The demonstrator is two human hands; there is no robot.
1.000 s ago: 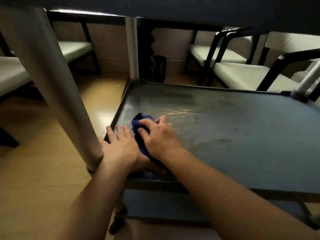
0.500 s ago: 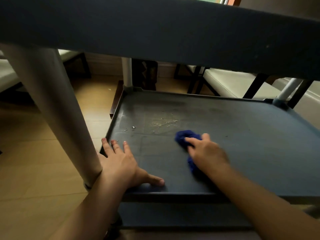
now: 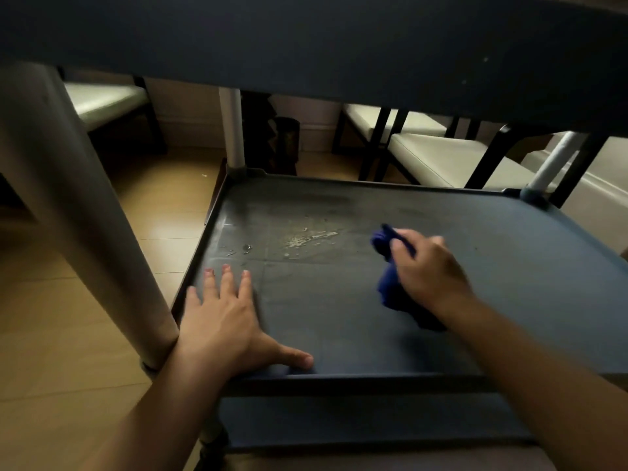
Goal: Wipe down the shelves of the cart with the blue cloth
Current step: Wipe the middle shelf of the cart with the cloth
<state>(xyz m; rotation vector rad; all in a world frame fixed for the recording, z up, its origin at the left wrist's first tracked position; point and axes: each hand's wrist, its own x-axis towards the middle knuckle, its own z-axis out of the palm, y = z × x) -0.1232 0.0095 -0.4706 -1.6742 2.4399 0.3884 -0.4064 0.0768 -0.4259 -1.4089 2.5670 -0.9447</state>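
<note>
The cart's dark grey middle shelf point(image 3: 339, 334) fills the view, with the upper shelf point(image 3: 306, 45) overhead. Pale crumbs and smears point(image 3: 307, 239) lie left of the shelf's centre. My right hand point(image 3: 428, 270) grips the bunched blue cloth point(image 3: 389, 287) and presses it on the shelf, right of the crumbs. My left hand point(image 3: 224, 321) lies flat with fingers spread on the near left corner, thumb along the front rim.
A thick grey cart post point(image 3: 78, 205) stands close on the left; thinner posts stand at the far left corner point(image 3: 232, 127) and far right corner point(image 3: 554, 161). Chairs with pale seats point(image 3: 441, 158) sit beyond, on a wooden floor point(image 3: 68, 334). A lower shelf point(image 3: 356, 423) shows below.
My right hand has swept the cloth from the near left corner rightwards across the shelf. My left hand has stayed on the near left corner. My view has shifted.
</note>
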